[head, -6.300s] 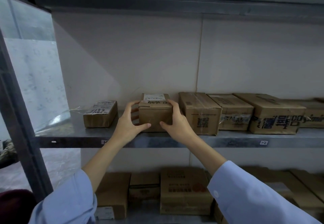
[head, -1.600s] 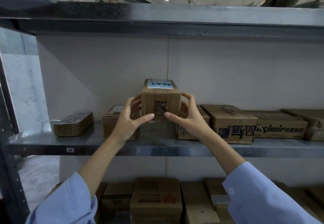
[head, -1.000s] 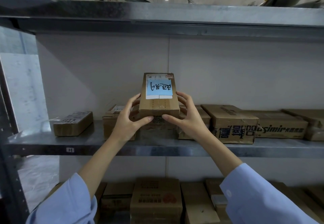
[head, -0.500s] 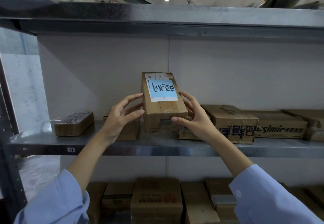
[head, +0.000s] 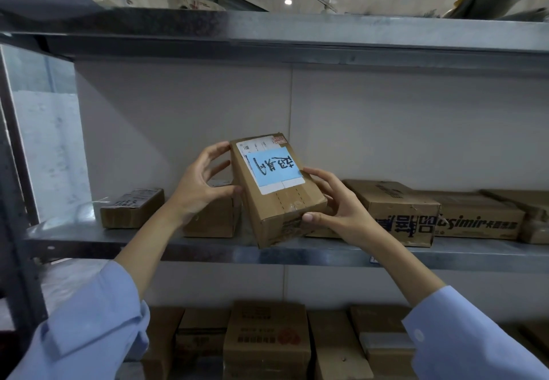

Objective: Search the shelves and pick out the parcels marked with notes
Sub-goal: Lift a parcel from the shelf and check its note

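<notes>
The left hand (head: pixel 202 185) curls round the left edge of a rectangular cardboard parcel (head: pixel 267 213); the right hand (head: pixel 338 206) pinches its lower right corner. Tilted, bearing a smooth blue note (head: pixel 274 165), it hangs over the front lip of the dull metal shelf (head: pixel 193 249).

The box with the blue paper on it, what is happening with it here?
A person holds the parcel between the left hand and the right hand, tilted in front of the metal shelf. A blue note with handwriting is stuck on its top face. Other boxes lie on the shelf behind.
</notes>
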